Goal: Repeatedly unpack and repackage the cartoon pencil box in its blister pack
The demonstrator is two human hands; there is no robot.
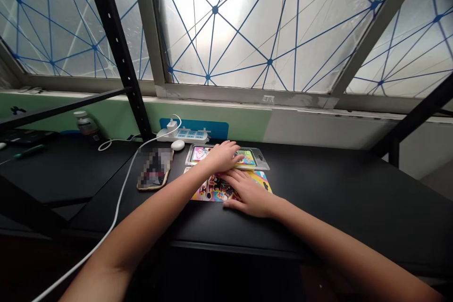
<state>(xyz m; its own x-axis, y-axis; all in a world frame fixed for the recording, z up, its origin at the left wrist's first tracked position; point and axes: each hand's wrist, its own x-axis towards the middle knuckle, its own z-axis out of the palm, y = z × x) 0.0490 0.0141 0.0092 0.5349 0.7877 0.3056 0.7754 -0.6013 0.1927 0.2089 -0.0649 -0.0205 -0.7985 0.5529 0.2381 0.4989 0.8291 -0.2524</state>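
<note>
A colourful printed card (pixel 212 192) lies flat on the black table (pixel 336 198). My right hand (pixel 249 194) rests on it, fingers stretched flat and pointing left. Just behind it lies a clear plastic blister pack (pixel 249 156) with bright pictures inside. My left hand (pixel 222 156) lies across that pack, fingers extended and slightly curled over its near edge. Both forearms reach in from the bottom of the view.
A phone (pixel 154 170) lies left of the card, with a white cable (pixel 120 198) running past it to a white power strip (pixel 186 135) by the wall. A small white case (pixel 177 145), a bottle (pixel 87 125) and black shelf posts (pixel 116 52) stand at the back left.
</note>
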